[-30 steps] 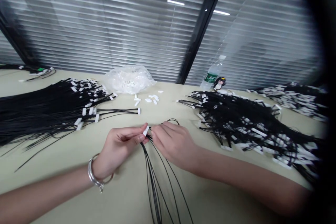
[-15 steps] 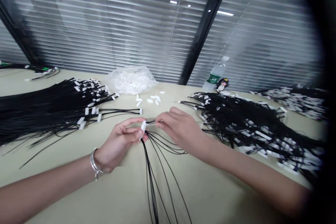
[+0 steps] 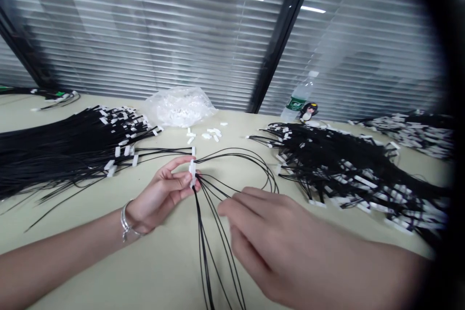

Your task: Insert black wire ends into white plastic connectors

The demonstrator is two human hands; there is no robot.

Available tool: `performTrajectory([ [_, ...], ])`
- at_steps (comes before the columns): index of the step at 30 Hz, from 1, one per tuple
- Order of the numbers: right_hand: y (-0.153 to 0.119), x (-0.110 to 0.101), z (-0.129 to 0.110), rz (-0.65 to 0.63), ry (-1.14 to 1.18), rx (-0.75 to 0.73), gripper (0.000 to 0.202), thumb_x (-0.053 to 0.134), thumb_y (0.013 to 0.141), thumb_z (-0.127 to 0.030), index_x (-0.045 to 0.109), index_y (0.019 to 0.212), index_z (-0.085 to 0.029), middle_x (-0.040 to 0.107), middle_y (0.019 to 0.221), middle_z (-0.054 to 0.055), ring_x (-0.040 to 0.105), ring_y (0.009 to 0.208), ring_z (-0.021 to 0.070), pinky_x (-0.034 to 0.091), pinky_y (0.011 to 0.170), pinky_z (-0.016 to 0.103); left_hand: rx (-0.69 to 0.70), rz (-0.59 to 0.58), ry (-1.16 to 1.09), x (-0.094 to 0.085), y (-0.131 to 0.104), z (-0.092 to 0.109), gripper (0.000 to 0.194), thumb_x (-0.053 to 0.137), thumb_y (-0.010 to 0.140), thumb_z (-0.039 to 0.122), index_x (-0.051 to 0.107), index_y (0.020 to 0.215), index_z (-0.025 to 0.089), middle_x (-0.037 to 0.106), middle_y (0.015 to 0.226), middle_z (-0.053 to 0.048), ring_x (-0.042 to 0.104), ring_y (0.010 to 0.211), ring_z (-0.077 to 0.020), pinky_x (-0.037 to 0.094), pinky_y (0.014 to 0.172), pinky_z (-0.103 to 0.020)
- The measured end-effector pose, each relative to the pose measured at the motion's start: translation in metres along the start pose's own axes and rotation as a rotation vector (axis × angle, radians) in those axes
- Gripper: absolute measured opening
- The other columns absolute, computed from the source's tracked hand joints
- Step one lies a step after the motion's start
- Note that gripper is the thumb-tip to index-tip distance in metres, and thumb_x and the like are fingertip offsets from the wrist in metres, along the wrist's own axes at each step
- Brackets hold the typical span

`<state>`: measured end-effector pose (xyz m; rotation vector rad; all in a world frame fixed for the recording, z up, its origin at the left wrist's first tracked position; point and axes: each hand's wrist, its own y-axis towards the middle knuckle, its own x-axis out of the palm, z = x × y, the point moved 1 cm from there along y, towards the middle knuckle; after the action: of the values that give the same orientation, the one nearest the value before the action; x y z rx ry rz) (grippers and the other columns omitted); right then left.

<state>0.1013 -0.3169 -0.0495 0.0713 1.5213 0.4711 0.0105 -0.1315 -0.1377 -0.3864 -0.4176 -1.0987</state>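
Observation:
A white plastic connector (image 3: 192,173) is pinched upright between the thumb and fingers of my left hand (image 3: 169,186). Thin black wires (image 3: 212,218) come out of its right side and lower end. Some hang down toward the front edge of view, and others arc right in a wide loop. My right hand (image 3: 269,237), blurred by motion, is curled close to the camera, over those wires. Its fingertips are turned inward beside them, so what they pinch, if anything, is hidden. Just beyond the held connector lies another white connector (image 3: 193,151) with black wires leading left.
Black wire bundles with white ends lie at the left (image 3: 65,138) and right (image 3: 337,155). A clear plastic bag (image 3: 179,106) of white pieces sits behind some loose white connectors (image 3: 214,133). By the blinds stand a green-labelled bottle (image 3: 300,99) and a small penguin-like figure (image 3: 308,111).
My right hand has left the wires close beside the connector and moved down, right and nearer the camera. Wires now loop out to the right. My left hand still holds the connector, having shifted slightly left.

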Motion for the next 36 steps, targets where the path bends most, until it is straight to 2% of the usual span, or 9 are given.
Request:
performTrajectory([
  [2,0.002,0.012,0.002,-0.036,-0.002,0.041,0.014,0.044,0.084,-0.016,0.055,0.076,-0.018,0.055,0.069,0.003,0.052,0.069,0.0152,0.043,0.064,0.029,0.006,-0.01,-0.027,0.0,0.0,0.0,0.037,0.061,0.075,0.008,0.057,0.109,0.023,0.067,0.083,-0.004,0.061,0.07,-0.0101,0.049,0.073,-0.021],
  [5,0.005,0.027,0.012,0.011,0.028,0.044,0.015,0.042,0.088,-0.02,0.053,0.079,-0.018,0.056,0.072,0.002,0.053,0.075,0.0148,0.042,0.075,0.03,0.006,-0.022,-0.042,-0.001,0.0,-0.001,0.037,0.061,0.075,0.007,0.057,0.108,0.024,0.068,0.086,-0.004,0.062,0.071,-0.0101,0.05,0.073,-0.021],
  [9,0.007,0.032,0.022,0.001,0.076,0.065,0.016,0.04,0.088,-0.016,0.05,0.076,-0.018,0.055,0.07,0.0,0.052,0.073,0.0127,0.039,0.077,0.029,0.003,-0.043,-0.022,-0.003,0.001,-0.001,0.034,0.059,0.077,0.008,0.056,0.106,0.025,0.069,0.083,-0.004,0.063,0.073,-0.0104,0.05,0.072,-0.02],
  [16,0.011,0.02,0.032,0.007,0.134,0.359,0.016,0.037,0.09,-0.019,0.047,0.077,-0.018,0.051,0.062,-0.002,0.045,0.055,0.0095,0.031,0.054,0.024,0.019,-0.048,0.016,0.001,-0.001,0.0,0.034,0.061,0.076,0.01,0.056,0.106,0.025,0.068,0.074,-0.001,0.064,0.073,-0.0124,0.05,0.072,-0.021],
  [21,0.017,0.015,0.041,0.001,0.575,0.478,0.021,0.039,0.09,-0.028,0.051,0.076,-0.019,0.044,0.053,-0.005,0.037,0.047,0.0069,0.027,0.045,0.02,0.016,-0.031,0.035,0.003,-0.002,0.0,0.035,0.062,0.075,0.013,0.056,0.107,0.025,0.069,0.073,-0.002,0.064,0.073,-0.0121,0.05,0.074,-0.022],
  [26,0.017,0.01,0.049,-0.009,1.101,0.544,0.018,0.043,0.089,-0.032,0.053,0.098,-0.02,0.043,0.052,-0.006,0.035,0.046,0.0065,0.029,0.044,0.019,0.007,-0.024,0.044,0.001,-0.001,0.0,0.035,0.061,0.076,0.012,0.055,0.107,0.026,0.069,0.074,-0.002,0.064,0.075,-0.013,0.05,0.075,-0.022],
  [28,0.017,0.007,0.05,0.059,1.187,0.539,0.019,0.043,0.089,-0.029,0.051,0.103,-0.02,0.049,0.057,-0.005,0.041,0.051,0.0068,0.034,0.048,0.019,0.009,-0.022,0.041,0.001,-0.001,0.0,0.034,0.061,0.077,0.012,0.054,0.107,0.026,0.068,0.075,-0.002,0.064,0.076,-0.0132,0.05,0.075,-0.023],
  [32,0.017,0.0,0.048,0.125,1.299,0.439,0.017,0.039,0.09,-0.023,0.054,0.092,-0.015,0.061,0.075,0.003,0.053,0.068,0.0094,0.045,0.067,0.024,0.013,-0.029,0.031,0.002,-0.001,0.001,0.033,0.059,0.078,0.01,0.054,0.106,0.026,0.068,0.072,-0.001,0.064,0.073,-0.0117,0.05,0.073,-0.021],
  [36,0.016,-0.007,0.049,0.212,1.407,0.288,0.027,0.028,0.089,-0.014,0.054,0.098,-0.015,0.062,0.095,0.007,0.058,0.087,0.0141,0.046,0.08,0.032,0.022,-0.014,0.035,0.002,0.0,0.001,0.035,0.059,0.077,0.009,0.053,0.107,0.026,0.067,0.073,-0.001,0.064,0.074,-0.0126,0.05,0.076,-0.023],
])
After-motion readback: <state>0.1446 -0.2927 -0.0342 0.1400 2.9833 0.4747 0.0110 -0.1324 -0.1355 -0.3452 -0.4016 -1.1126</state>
